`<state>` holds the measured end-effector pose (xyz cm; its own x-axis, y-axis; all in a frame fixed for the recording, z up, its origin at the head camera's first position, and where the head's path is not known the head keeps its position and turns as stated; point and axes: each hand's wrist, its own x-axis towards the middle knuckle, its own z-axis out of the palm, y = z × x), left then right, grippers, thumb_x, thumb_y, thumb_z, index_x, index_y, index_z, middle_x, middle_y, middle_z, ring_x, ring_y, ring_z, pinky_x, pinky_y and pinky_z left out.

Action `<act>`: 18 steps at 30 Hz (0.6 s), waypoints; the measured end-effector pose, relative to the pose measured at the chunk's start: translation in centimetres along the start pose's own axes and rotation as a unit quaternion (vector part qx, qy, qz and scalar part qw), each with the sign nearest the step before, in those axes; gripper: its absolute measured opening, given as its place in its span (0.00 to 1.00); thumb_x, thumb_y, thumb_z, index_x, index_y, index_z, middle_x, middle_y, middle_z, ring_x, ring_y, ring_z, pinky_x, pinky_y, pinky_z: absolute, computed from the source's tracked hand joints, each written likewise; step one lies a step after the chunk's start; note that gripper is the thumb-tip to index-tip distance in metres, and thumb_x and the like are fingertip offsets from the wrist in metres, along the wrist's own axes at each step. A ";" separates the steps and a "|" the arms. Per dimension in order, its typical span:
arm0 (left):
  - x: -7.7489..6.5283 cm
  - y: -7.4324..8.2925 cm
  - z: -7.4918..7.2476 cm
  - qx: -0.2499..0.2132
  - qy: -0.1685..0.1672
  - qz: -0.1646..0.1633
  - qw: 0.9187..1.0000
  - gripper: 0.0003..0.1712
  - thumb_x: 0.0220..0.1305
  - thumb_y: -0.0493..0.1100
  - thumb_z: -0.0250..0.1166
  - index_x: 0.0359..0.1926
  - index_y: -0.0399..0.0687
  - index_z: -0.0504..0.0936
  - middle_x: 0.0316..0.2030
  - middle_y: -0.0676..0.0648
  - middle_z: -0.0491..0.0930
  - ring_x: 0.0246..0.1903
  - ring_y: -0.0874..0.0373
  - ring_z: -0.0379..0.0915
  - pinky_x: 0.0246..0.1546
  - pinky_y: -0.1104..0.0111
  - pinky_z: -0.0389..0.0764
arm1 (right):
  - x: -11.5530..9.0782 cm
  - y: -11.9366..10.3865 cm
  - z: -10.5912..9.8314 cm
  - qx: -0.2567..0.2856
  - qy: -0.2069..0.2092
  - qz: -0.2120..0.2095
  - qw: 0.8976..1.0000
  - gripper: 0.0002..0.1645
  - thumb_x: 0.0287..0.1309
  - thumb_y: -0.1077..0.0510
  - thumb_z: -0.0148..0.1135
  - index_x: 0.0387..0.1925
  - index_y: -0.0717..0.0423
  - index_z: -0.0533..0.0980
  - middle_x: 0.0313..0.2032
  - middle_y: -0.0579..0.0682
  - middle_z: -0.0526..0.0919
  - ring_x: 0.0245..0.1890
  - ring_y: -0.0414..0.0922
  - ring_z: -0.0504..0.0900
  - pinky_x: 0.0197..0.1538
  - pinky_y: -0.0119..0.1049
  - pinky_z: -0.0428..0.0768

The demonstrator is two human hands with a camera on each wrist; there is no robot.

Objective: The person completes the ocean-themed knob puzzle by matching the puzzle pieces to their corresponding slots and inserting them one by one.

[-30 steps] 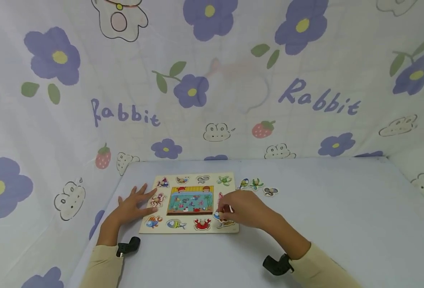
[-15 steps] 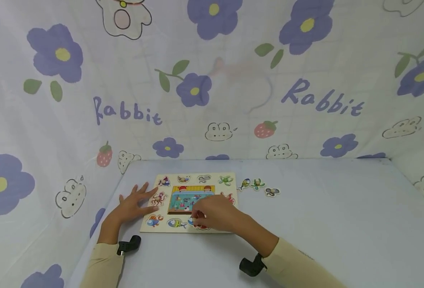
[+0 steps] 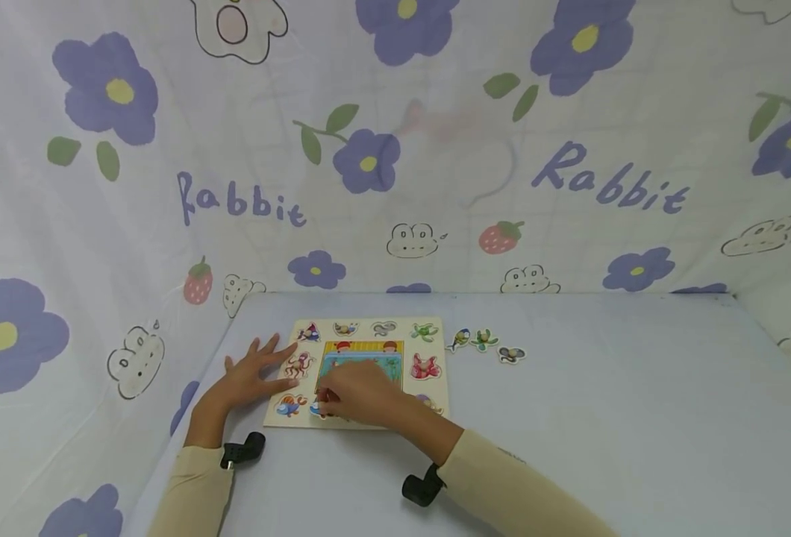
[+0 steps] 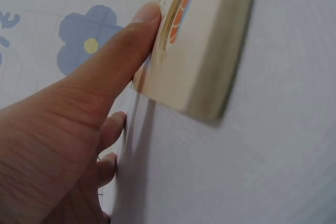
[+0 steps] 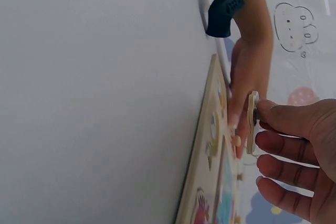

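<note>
A wooden peg puzzle board (image 3: 365,328) lies on the table, sea animals around its middle picture. At its left edge my left hand (image 3: 248,380) rests with fingers spread, thumb on the board in the left wrist view. My right hand (image 3: 362,391) pinches the knob of a thin puzzle piece (image 5: 252,124), held above the lower left part of the board. Some blue of this piece shows in the head view; the hand hides the rest, along with part of the picture and bottom row. Near the left hand are an octopus (image 3: 298,365) and a hermit crab (image 3: 291,405).
Right of the board lie three loose pieces: a striped fish (image 3: 461,338), a green turtle (image 3: 484,339) and a grey one (image 3: 512,354). A flower-patterned curtain (image 3: 463,186) hangs behind the white table (image 3: 604,388). Each wrist wears a black camera (image 3: 422,486).
My right hand has moved left across the board with the piece, from the lower right corner to the lower left. The left hand keeps its place on the board's edge.
</note>
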<state>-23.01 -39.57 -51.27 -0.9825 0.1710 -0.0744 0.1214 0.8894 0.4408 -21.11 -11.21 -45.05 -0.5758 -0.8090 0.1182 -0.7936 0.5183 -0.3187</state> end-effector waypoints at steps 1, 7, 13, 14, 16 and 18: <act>0.0 0.0 0.0 -0.001 -0.001 0.000 1.000 0.48 0.59 0.70 0.68 0.76 0.62 0.64 0.79 0.38 0.47 0.76 0.27 0.30 0.60 0.21 0.27 | 0.3 -0.2 0.2 -0.001 -0.002 -0.001 1.000 0.06 0.63 0.46 0.70 0.33 0.41 0.85 0.21 0.33 0.73 0.25 0.32 0.70 0.27 0.25 0.67; 0.0 0.0 -0.2 -0.003 -0.004 0.003 1.000 0.47 0.60 0.69 0.68 0.76 0.63 0.64 0.80 0.39 0.46 0.76 0.28 0.29 0.60 0.21 0.27 | 2.3 -0.9 1.4 0.001 -0.012 -0.001 1.000 0.05 0.64 0.47 0.70 0.33 0.41 0.85 0.21 0.33 0.74 0.25 0.33 0.71 0.28 0.26 0.68; 0.1 0.0 -0.2 -0.001 -0.004 0.003 1.000 0.48 0.60 0.70 0.67 0.76 0.63 0.64 0.79 0.39 0.47 0.76 0.27 0.30 0.60 0.20 0.27 | 4.0 -1.5 2.5 -0.012 -0.018 0.016 1.000 0.05 0.64 0.47 0.70 0.37 0.41 0.87 0.23 0.34 0.77 0.27 0.34 0.73 0.32 0.27 0.70; 0.1 0.0 -0.2 0.000 -0.004 0.003 1.000 0.48 0.59 0.70 0.67 0.76 0.63 0.64 0.79 0.39 0.47 0.76 0.27 0.30 0.59 0.20 0.27 | 4.2 -1.6 2.6 -0.013 -0.020 0.019 1.000 0.05 0.64 0.47 0.70 0.37 0.41 0.87 0.24 0.34 0.78 0.27 0.34 0.73 0.33 0.28 0.71; 0.1 0.0 -0.2 0.000 -0.004 0.001 1.000 0.48 0.59 0.70 0.67 0.76 0.63 0.64 0.79 0.39 0.47 0.76 0.27 0.30 0.59 0.20 0.27 | 4.7 -1.7 2.9 -0.014 -0.023 0.022 0.999 0.05 0.64 0.48 0.70 0.37 0.41 0.87 0.25 0.34 0.80 0.28 0.34 0.73 0.32 0.28 0.71; 0.0 0.0 -0.3 -0.001 -0.003 0.000 1.000 0.47 0.60 0.69 0.68 0.76 0.62 0.65 0.79 0.39 0.47 0.76 0.27 0.30 0.59 0.20 0.27 | 5.1 -1.9 3.1 -0.017 -0.023 0.022 0.999 0.05 0.65 0.48 0.70 0.37 0.42 0.87 0.26 0.35 0.81 0.27 0.34 0.74 0.32 0.28 0.72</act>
<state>-23.02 -39.65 -51.01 -0.9814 0.1745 -0.0799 0.1219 0.8882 0.4430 -21.95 -17.13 -46.76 -0.6013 -0.7967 0.0606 -0.7745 0.5625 -0.2896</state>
